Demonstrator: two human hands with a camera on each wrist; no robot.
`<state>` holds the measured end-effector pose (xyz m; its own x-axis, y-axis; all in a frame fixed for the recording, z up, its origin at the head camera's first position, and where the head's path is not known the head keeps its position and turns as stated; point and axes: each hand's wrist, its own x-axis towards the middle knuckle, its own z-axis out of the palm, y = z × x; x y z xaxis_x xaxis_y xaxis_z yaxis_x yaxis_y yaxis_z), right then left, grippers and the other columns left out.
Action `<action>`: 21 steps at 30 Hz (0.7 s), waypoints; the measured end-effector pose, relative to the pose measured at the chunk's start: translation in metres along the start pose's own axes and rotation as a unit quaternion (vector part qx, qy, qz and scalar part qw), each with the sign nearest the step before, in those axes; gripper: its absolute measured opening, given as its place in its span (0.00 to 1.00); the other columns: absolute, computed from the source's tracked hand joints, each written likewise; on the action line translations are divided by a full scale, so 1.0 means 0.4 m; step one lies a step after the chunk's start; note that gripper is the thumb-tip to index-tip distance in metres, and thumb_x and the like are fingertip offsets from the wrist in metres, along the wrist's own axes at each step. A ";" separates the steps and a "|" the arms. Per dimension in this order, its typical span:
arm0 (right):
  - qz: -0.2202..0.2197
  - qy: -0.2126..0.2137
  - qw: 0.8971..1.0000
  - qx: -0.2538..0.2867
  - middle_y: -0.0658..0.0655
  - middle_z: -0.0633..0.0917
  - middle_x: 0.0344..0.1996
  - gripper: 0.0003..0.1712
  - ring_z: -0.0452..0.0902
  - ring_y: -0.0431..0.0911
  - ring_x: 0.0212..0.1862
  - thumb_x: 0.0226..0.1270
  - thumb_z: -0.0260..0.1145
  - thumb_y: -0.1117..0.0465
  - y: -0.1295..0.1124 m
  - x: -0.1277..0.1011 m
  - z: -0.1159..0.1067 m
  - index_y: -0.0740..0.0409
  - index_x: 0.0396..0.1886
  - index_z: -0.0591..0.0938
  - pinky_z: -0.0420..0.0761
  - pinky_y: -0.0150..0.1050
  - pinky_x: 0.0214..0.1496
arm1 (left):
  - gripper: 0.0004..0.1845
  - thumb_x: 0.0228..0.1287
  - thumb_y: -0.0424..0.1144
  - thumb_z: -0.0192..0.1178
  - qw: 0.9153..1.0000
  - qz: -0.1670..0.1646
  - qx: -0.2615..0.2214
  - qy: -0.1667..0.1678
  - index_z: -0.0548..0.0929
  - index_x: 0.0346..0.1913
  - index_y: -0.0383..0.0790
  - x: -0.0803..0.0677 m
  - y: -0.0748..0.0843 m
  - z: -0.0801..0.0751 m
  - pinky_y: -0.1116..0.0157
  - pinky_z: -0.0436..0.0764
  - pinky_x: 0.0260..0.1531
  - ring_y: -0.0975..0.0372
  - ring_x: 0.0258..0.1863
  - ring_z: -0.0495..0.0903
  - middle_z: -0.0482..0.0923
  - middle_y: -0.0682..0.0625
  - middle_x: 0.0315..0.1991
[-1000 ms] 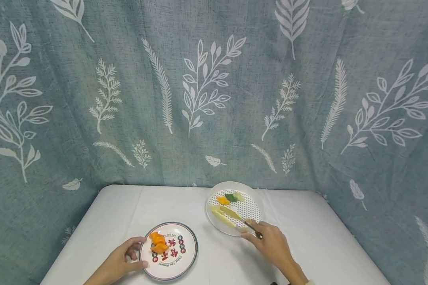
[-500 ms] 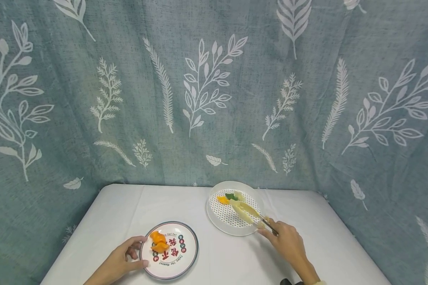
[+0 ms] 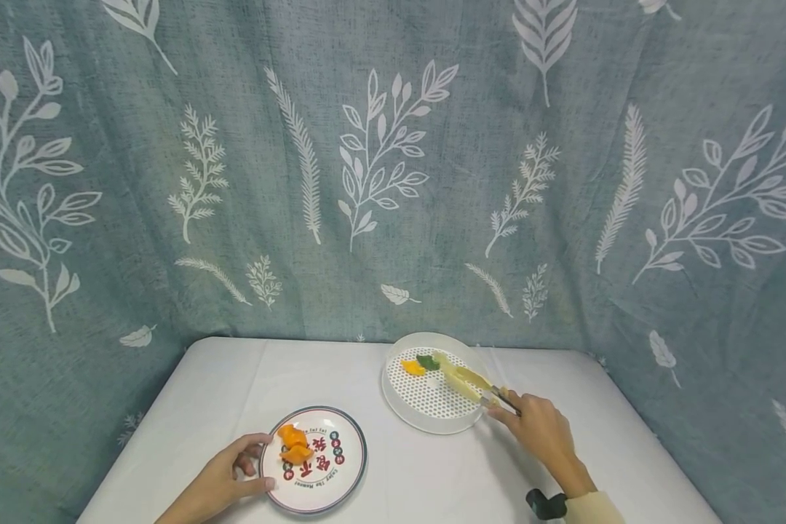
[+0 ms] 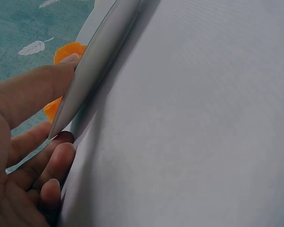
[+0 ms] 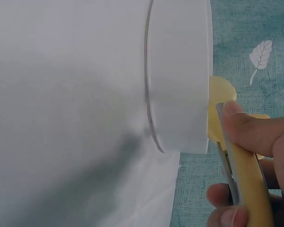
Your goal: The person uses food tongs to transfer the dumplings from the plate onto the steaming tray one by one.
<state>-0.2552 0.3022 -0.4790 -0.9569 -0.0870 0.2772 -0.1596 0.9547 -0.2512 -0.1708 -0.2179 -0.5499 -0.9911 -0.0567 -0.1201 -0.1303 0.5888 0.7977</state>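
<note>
My left hand (image 3: 225,471) grips the near-left rim of a white plate (image 3: 340,484) with red lettering and a dark blue edge. Two orange dumpling-like pieces (image 3: 295,445) lie on the plate. In the left wrist view, the thumb sits on the rim of the plate (image 4: 97,66) and the fingers curl beneath. My right hand (image 3: 540,429) holds yellow tongs (image 3: 461,378) over a round white steamer basket (image 3: 426,407). Their tips spread at the basket's back, by a pale piece they largely cover. A yellow piece (image 3: 413,367) and a green piece (image 3: 428,362) lie beside it.
A white cloth covers the table (image 3: 393,473). Right behind the basket, a green leaf-patterned curtain (image 3: 340,291) rises from the table's back edge. The basket's tall side wall (image 5: 180,71) fills the middle of the right wrist view.
My right hand and the tongs have shifted right, the tips moving from the basket's left part to the pale piece at its back. The left hand stays on the plate.
</note>
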 end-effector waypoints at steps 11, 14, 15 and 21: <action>-0.014 -0.044 0.998 -0.052 0.50 0.73 0.19 0.33 0.66 0.45 0.21 0.63 0.74 0.40 -0.010 0.037 -0.012 0.62 0.57 0.87 0.66 0.41 0.20 | 0.43 0.42 0.48 0.84 1.000 0.002 -0.004 -0.001 0.79 0.64 0.40 0.001 -0.006 -0.005 0.66 0.71 0.35 0.60 0.36 0.71 0.78 0.54 0.43; -0.031 -0.050 0.996 -0.072 0.50 0.76 0.21 0.31 0.67 0.45 0.23 0.63 0.74 0.41 -0.022 0.045 -0.021 0.59 0.57 0.87 0.66 0.42 0.20 | 0.43 0.41 0.48 0.84 1.000 -0.002 -0.004 0.002 0.79 0.64 0.41 0.001 -0.007 -0.005 0.66 0.71 0.35 0.60 0.36 0.71 0.77 0.54 0.43; -0.032 -0.052 0.995 -0.075 0.50 0.77 0.22 0.31 0.67 0.46 0.23 0.63 0.74 0.41 -0.026 0.048 -0.024 0.58 0.57 0.87 0.67 0.43 0.20 | 0.43 0.41 0.49 0.85 1.000 -0.003 -0.002 0.003 0.79 0.64 0.42 0.001 -0.008 -0.005 0.66 0.71 0.35 0.60 0.36 0.71 0.77 0.54 0.43; -0.013 -0.069 0.994 -0.086 0.52 0.80 0.25 0.30 0.68 0.47 0.24 0.63 0.75 0.42 -0.042 0.059 -0.025 0.58 0.56 0.87 0.68 0.45 0.21 | 0.44 0.41 0.49 0.85 1.000 -0.002 -0.002 0.005 0.79 0.64 0.42 0.001 -0.009 -0.002 0.66 0.71 0.35 0.61 0.36 0.71 0.77 0.54 0.43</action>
<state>-0.2728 0.2870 -0.4588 -0.9791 -0.1381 0.1490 -0.1511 0.9853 -0.0799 -0.1708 -0.2205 -0.5524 -0.9907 -0.0678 -0.1178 -0.1351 0.5848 0.7999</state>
